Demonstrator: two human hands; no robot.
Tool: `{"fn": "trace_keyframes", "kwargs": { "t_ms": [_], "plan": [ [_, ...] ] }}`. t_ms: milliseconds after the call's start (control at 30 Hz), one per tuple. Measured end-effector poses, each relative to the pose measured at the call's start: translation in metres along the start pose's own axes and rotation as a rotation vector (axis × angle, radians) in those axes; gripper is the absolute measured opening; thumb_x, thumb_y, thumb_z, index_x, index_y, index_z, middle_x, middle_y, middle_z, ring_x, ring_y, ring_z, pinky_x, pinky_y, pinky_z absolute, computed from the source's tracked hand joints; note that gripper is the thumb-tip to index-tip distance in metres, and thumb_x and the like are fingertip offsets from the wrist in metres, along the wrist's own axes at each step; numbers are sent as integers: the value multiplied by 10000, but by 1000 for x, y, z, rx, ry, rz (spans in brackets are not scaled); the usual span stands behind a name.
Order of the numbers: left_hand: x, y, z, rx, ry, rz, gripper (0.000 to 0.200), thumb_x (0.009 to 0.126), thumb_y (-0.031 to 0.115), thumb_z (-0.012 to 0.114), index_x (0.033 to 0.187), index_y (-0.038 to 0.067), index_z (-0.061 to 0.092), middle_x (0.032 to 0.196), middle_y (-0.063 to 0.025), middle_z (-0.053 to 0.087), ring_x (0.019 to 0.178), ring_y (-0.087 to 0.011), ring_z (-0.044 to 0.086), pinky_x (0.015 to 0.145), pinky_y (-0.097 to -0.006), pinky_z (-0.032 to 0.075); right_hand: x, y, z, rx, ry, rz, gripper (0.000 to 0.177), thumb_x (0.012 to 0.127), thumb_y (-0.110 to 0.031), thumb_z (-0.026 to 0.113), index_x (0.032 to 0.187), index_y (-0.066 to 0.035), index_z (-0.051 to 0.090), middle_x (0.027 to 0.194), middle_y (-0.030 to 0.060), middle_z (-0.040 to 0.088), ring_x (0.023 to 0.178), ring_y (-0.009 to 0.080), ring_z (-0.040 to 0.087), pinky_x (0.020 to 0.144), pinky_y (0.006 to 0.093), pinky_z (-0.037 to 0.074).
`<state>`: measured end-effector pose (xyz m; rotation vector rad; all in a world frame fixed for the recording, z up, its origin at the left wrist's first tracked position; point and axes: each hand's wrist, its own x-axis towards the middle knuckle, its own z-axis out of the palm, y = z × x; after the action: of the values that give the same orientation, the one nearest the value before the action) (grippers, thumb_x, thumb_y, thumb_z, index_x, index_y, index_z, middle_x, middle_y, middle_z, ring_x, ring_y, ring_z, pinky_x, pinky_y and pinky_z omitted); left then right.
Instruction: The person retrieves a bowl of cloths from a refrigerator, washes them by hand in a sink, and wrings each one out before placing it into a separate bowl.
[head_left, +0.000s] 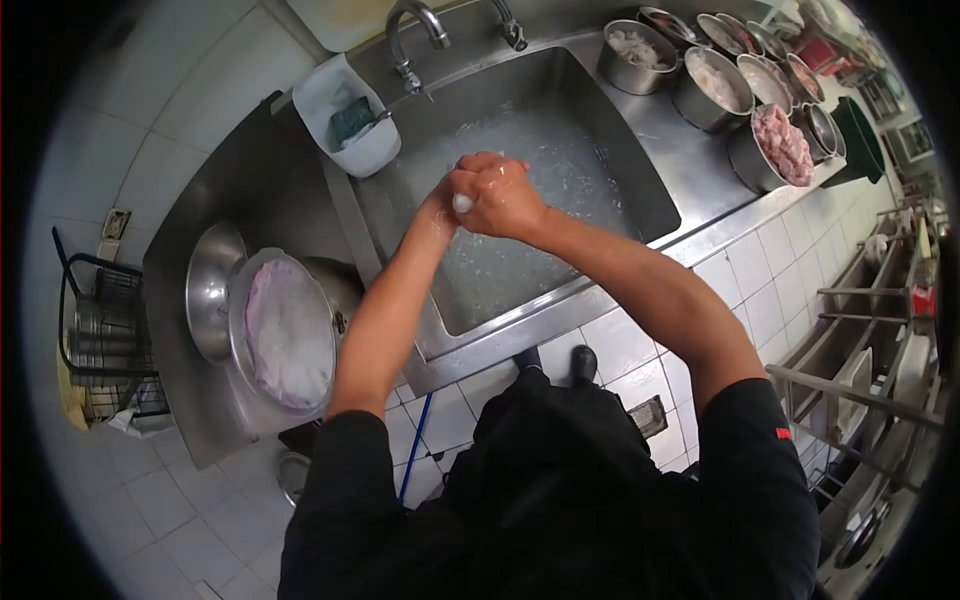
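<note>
Over the metal sink (500,290), my two wet hands are clasped together, with white foam on them. My right hand (502,197) lies on top and covers most of my left hand (452,195). The fingers of both look closed, and whether anything sits between the palms is hidden. Cloudy, bubbly water fills the basin below them. Just left of the basin stands a white plastic container (365,152) holding a green scouring pad (351,120).
Two taps (425,20) rise behind the sink. Metal pots with pale food and a pot of pink meat (782,147) stand at right. At left are a metal bowl (212,290) and a foamy basin (290,335). A rack (870,395) stands far right.
</note>
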<state>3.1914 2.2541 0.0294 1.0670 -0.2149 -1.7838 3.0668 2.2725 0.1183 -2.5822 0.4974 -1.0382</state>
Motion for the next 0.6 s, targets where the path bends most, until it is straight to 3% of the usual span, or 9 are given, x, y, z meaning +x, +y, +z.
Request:
{"fn": "trace_keyframes", "kwargs": {
  "t_ms": [133,200,267,367,433,467,500,567,600],
  "plan": [
    [-7,-9,15,167,25,-177,390,885,391,550,1121,82,580,1043,-49,615,941,-177,606,799,-350,519,-29,-2,-10,-34,-226,-92,226,555,-118,673,780,-111,653,794,93,643,810,308,641,695,435,516],
    [-13,-24,23,246,2,-234,407,884,403,554,1138,86,575,1059,-46,611,958,-174,602,806,-346,517,-50,0,-13,79,-206,-113,235,579,-123,672,814,-107,665,863,103,657,836,317,644,713,427,520],
    [-20,-44,35,330,-52,-273,424,884,416,558,1155,90,570,1075,-44,608,975,-172,598,813,-342,515,-76,9,-28,171,-153,17,223,604,-125,693,813,-81,627,841,128,621,833,318,625,716,410,513],
    [-21,-79,76,504,-145,-254,451,882,435,564,1181,96,563,1099,-40,602,1001,-168,593,823,-336,512,-130,24,-74,202,205,521,261,640,-209,726,811,-49,611,830,161,609,809,353,609,715,426,491],
    [-17,-109,116,728,-120,-110,529,918,486,504,1245,71,528,1163,-71,575,1098,-176,548,907,-325,458,-179,44,-128,153,515,816,323,645,-266,725,830,-20,625,834,172,635,784,353,612,695,421,490],
    [-24,-121,138,889,-46,-57,554,930,497,477,1270,60,506,1199,-92,560,1131,-199,527,934,-334,431,-209,49,-171,252,592,1038,359,650,-293,737,835,-11,618,779,172,628,740,312,612,685,404,490],
    [-30,-133,154,1044,46,13,579,943,508,451,1295,50,485,1235,-113,545,1163,-222,505,961,-342,404,-248,59,-209,319,677,1150,259,713,-227,743,785,-13,616,755,130,643,684,200,625,608,348,488],
    [-33,-169,165,1137,27,52,655,936,516,462,1383,42,407,1286,-122,529,1183,-231,497,949,-330,402,-355,95,-259,560,1067,1196,271,698,-219,758,785,-4,618,682,103,621,645,171,600,594,317,478],
    [-40,-187,178,1250,49,154,630,943,490,461,1337,-2,429,1291,-159,521,1187,-279,489,965,-363,389,-395,88,-290,589,1317,1247,205,735,-174,741,773,-14,619,709,74,627,648,133,597,574,284,472]
  ]
}}
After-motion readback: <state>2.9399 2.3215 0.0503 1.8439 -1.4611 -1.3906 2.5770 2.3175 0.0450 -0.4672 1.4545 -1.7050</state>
